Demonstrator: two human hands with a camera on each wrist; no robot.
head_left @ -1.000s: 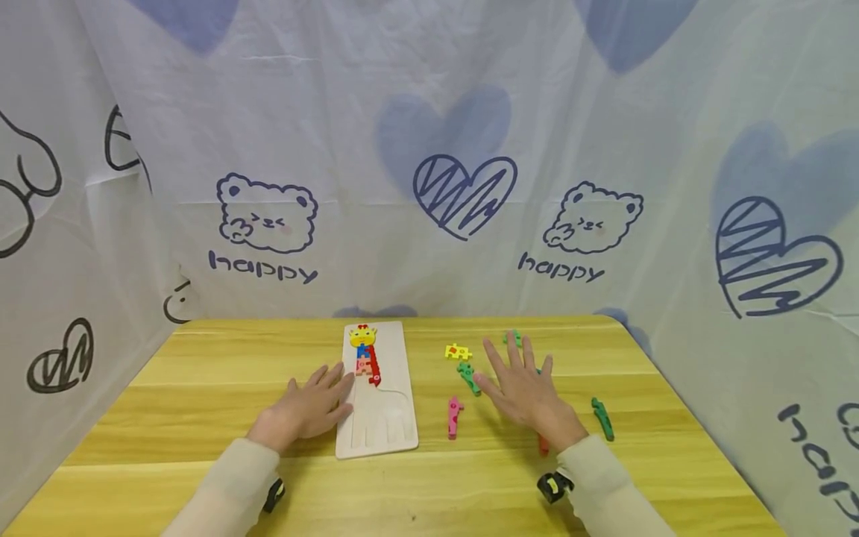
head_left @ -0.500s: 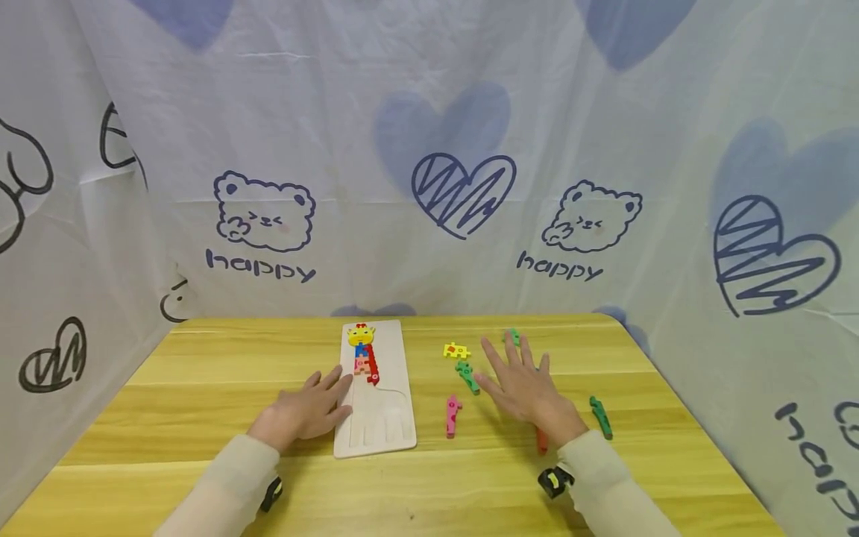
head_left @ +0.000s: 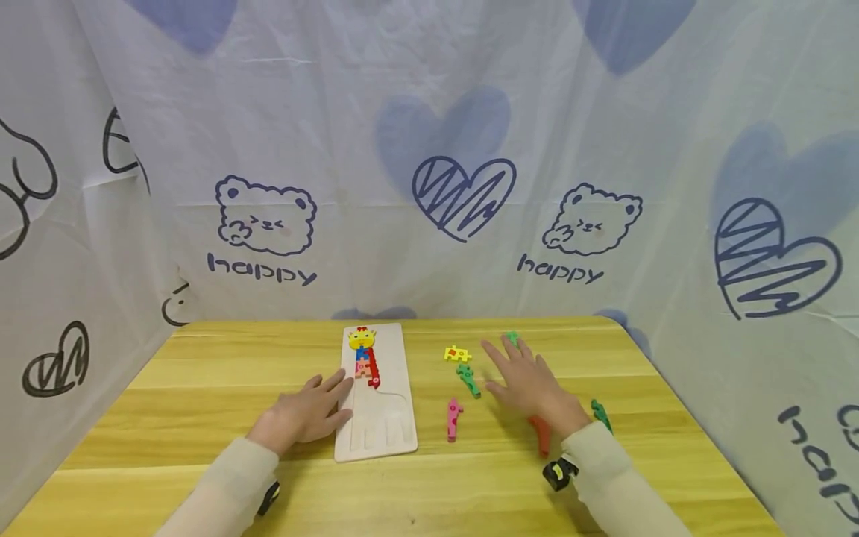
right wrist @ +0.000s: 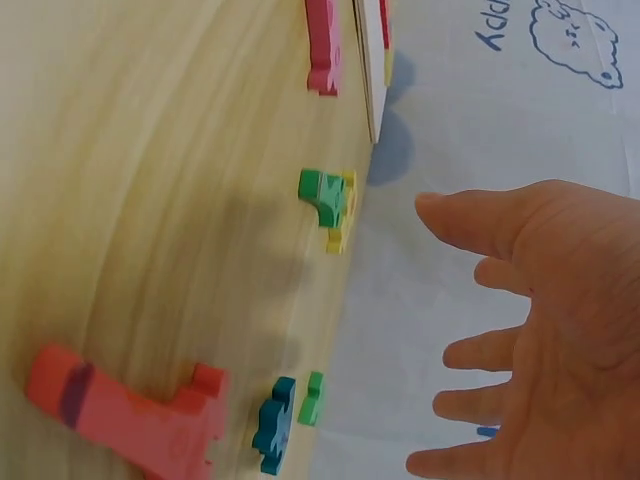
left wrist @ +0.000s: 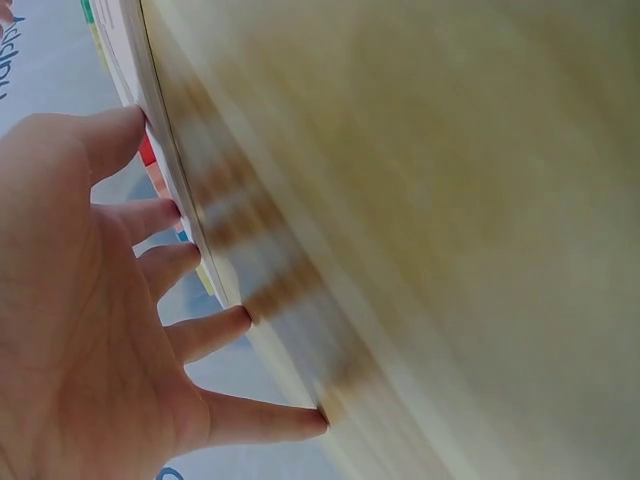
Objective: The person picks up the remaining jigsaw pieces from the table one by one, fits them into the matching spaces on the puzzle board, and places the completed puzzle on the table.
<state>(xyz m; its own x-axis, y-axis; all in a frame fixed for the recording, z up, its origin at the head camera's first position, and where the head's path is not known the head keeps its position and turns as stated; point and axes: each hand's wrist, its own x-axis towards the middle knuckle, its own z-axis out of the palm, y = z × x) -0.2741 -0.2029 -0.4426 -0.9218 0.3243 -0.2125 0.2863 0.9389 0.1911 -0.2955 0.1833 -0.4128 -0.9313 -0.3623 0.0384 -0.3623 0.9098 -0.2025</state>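
Note:
A pale puzzle board (head_left: 389, 350) lies at the table's middle left. Set in its upper part are a yellow giraffe head (head_left: 362, 339), a blue piece (head_left: 362, 352), a salmon piece (head_left: 363, 369) and a red strip (head_left: 373, 371). My left hand (head_left: 302, 414) rests at the board's left edge with fingers spread, tips touching the table and thumb on the board in the left wrist view. Over the loose pieces hovers my right hand (head_left: 530, 384), fingers extended and holding nothing. Beneath its wrist lies a red-orange piece (head_left: 541, 436); a teal piece (right wrist: 273, 425) shows in the right wrist view.
Between board and right hand lie a yellow piece (head_left: 458, 354), a green piece (head_left: 467, 380) and a pink piece (head_left: 453, 420). A light green piece (head_left: 513, 338) sits behind the right fingers, a dark green one (head_left: 600, 414) by the right sleeve. A printed curtain (head_left: 362, 246) encloses the table.
My right hand has turned slightly and its fingers have drawn closer together; its sleeve now covers part of the dark green piece. My left hand stays at the board.

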